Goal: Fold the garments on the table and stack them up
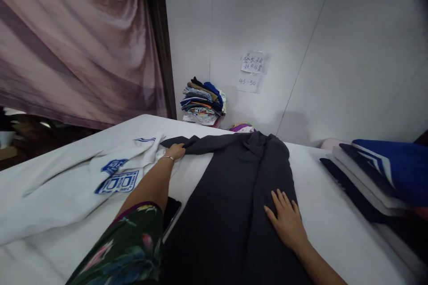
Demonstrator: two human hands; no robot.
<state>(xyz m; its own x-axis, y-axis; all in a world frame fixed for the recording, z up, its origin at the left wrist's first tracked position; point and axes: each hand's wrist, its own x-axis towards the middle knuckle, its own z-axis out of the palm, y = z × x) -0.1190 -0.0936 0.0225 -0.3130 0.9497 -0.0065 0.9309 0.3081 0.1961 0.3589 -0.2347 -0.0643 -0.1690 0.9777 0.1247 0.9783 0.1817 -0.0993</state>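
A long dark grey coat [230, 191] lies spread over the white table, its collar end toward the wall. One sleeve stretches out to the left, and my left hand [175, 150] has its fingers closed on it near the cuff. Flat on the coat's right side rests my right hand [286, 220], fingers spread, holding nothing. A white garment with blue printing [87, 187] lies loosely to the left, close to my left hand. Partly hidden by my left arm and the coat is a dark flat object [172, 211], possibly a phone.
Folded clothes form a stack [202, 102] at the table's back edge. Another pile of folded garments [377, 178] stands on the right. A wall with handwritten paper notes [252, 71] rises behind the table [314, 187]. A pinkish curtain [83, 44] hangs at the left.
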